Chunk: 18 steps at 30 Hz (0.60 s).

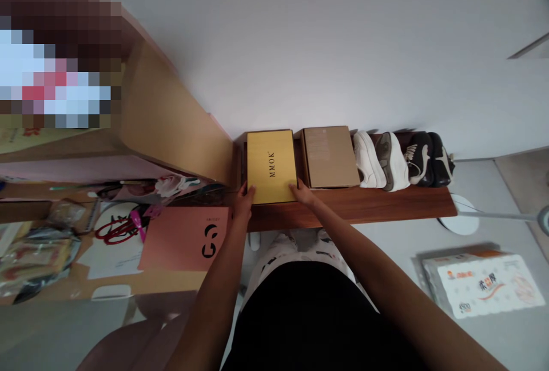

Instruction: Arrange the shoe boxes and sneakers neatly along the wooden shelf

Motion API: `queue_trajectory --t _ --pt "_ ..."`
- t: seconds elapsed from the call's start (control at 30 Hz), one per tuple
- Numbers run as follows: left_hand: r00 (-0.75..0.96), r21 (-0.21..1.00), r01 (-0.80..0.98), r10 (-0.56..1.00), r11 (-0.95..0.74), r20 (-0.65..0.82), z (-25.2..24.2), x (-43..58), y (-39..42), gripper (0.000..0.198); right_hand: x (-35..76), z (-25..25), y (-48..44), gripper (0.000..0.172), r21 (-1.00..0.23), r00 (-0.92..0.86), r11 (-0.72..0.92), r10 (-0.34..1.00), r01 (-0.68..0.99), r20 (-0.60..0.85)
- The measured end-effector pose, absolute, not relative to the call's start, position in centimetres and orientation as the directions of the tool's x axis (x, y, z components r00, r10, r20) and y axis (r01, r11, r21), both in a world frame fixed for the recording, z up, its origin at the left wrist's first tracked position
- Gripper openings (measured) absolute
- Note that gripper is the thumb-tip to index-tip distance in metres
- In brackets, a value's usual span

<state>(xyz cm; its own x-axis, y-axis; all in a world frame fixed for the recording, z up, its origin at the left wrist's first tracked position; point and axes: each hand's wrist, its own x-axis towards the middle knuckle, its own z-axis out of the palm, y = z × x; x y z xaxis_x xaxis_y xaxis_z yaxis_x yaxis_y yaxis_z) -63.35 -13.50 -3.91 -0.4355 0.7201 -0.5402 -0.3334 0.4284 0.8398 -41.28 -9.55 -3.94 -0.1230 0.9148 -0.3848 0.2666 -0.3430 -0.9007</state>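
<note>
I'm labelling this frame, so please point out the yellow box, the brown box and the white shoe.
yellow box (271, 165), head view, middle of its lid by the MMOK lettering.
brown box (331, 156), head view, centre of its lid.
white shoe (368, 160), head view, its upper.

Two boxes (271, 166) (331, 157), four shoes (368, 160) (392, 161) (419, 156) (441, 159), one tissue pack (482, 284).

1. The box (271, 166) held by both hands is mustard yellow with black "MMOK" lettering.
2. At its 3 o'clock, a plain brown cardboard box (330, 156).
3. Further toward 3 o'clock, white and black shoes (403, 160).
4. The shelf (369, 206) is reddish-brown wood.
5. At 8 o'clock, a salmon-pink bag (185, 238) with a black logo.
</note>
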Motion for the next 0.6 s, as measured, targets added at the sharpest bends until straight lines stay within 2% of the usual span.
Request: queue_trajectory --t 0.13,0.23,0.33,0.47,0.53,0.6 --pt "-0.478 0.847 -0.220 0.703 0.485 -0.527 -2.6 -63.5 -13.1 0.052 -41.2 -2.8 -10.4 0.069 -0.874 -0.079 -0.362 0.910 0.323 -0.407" --pt "-0.573 0.875 0.022 0.723 0.483 -0.385 -0.4 -62.9 -12.8 0.055 -39.4 -1.9 -12.0 0.075 -0.906 -0.077 -0.333 0.928 0.261 -0.364" --pt "-0.542 0.902 0.187 0.807 0.388 -0.235 1.7 -60.1 -12.4 0.050 -35.4 -0.8 -13.3 0.070 -0.944 -0.032 -0.297 0.952 0.142 -0.304" --pt "-0.310 0.960 0.044 0.917 0.276 -0.250 2.5 -53.1 -11.4 0.042 -28.2 0.5 -12.9 0.065 -0.952 0.166 -0.248 0.962 0.179 -0.219" --pt "-0.201 0.956 -0.009 0.936 0.294 -0.290 1.7 -49.4 -10.6 0.045 -24.9 0.8 -11.7 0.063 -0.930 0.252 -0.259 0.948 0.262 -0.193" --pt "-0.165 0.936 0.011 0.924 0.351 -0.344 0.4 -46.4 -9.7 0.052 -22.5 0.7 -10.3 0.061 -0.896 0.300 -0.272 0.939 0.351 -0.168"
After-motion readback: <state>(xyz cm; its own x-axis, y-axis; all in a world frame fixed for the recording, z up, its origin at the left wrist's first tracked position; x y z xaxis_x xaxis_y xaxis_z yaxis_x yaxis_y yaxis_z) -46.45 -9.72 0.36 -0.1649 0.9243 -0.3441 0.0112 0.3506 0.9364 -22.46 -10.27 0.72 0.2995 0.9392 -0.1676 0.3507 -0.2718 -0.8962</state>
